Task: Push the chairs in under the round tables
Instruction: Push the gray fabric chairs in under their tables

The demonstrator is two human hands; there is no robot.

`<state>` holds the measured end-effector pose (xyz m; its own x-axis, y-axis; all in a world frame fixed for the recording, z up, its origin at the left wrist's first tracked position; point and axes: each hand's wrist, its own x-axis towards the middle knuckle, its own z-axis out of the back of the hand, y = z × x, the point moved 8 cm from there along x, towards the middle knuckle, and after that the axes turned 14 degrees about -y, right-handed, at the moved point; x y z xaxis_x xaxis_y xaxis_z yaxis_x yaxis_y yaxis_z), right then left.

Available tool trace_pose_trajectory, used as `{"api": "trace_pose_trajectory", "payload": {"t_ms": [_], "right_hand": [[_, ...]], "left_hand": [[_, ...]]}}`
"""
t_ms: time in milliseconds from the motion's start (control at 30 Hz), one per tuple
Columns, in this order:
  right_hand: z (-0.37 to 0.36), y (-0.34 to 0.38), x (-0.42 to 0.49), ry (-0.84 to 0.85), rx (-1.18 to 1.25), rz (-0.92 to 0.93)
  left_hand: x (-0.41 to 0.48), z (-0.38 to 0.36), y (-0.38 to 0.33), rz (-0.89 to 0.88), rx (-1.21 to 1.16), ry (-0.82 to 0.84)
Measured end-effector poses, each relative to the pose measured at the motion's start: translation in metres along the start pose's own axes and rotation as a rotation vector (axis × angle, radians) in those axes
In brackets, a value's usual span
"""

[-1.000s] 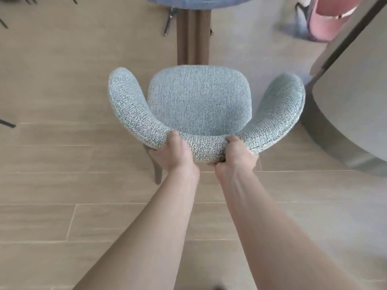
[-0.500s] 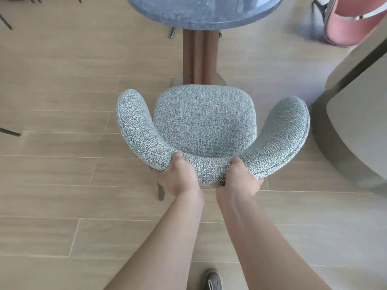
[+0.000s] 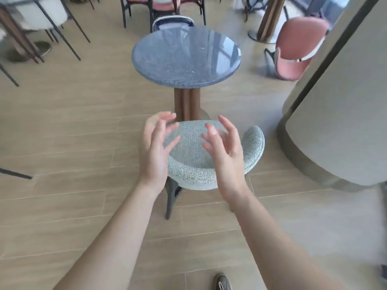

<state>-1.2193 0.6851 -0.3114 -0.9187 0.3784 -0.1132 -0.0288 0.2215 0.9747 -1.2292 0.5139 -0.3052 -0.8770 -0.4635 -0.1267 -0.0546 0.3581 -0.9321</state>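
A pale grey-green fabric chair [image 3: 194, 174] with a curved back stands in the middle of the view, its seat facing the brown pedestal of a round blue-grey stone table [image 3: 186, 57]. The seat's front edge sits close to the pedestal, under the tabletop's near rim. My left hand [image 3: 156, 149] and my right hand [image 3: 224, 151] hover just above the chair's back, fingers spread, holding nothing. My left hand hides the chair's left arm. A dark chair leg shows below the back.
A big grey curved pillar or counter [image 3: 339, 114] rises at the right. A pink chair [image 3: 297, 49] stands beyond it, a dark-framed chair [image 3: 172, 20] behind the table, and more chairs and table legs at the back left. My shoe [image 3: 223, 282] shows at the bottom.
Both hands have let go of the chair's back and lifted with fingers open. The view has tilted up, so the whole tabletop now shows.
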Motion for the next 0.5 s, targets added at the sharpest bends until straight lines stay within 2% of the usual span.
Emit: {"api": "trace_pose_trajectory", "payload": {"t_ms": [67,200,333,500], "right_hand": [[-0.017,0.053,-0.024,0.102,-0.094,0.274],[-0.027,0.116,-0.068,0.193,-0.061,0.575],[-0.038,0.156,-0.083,0.238,-0.078,0.716],[-0.071,0.174,-0.056,0.262,-0.097,0.797]], "left_hand": [[-0.015,0.003,-0.064,-0.206,0.053,0.15],[-0.039,0.017,-0.162,-0.501,0.123,0.328],[-0.034,0.024,-0.213,-0.666,0.15,0.385],[0.002,0.015,-0.236,-0.739,0.11,0.414]]}}
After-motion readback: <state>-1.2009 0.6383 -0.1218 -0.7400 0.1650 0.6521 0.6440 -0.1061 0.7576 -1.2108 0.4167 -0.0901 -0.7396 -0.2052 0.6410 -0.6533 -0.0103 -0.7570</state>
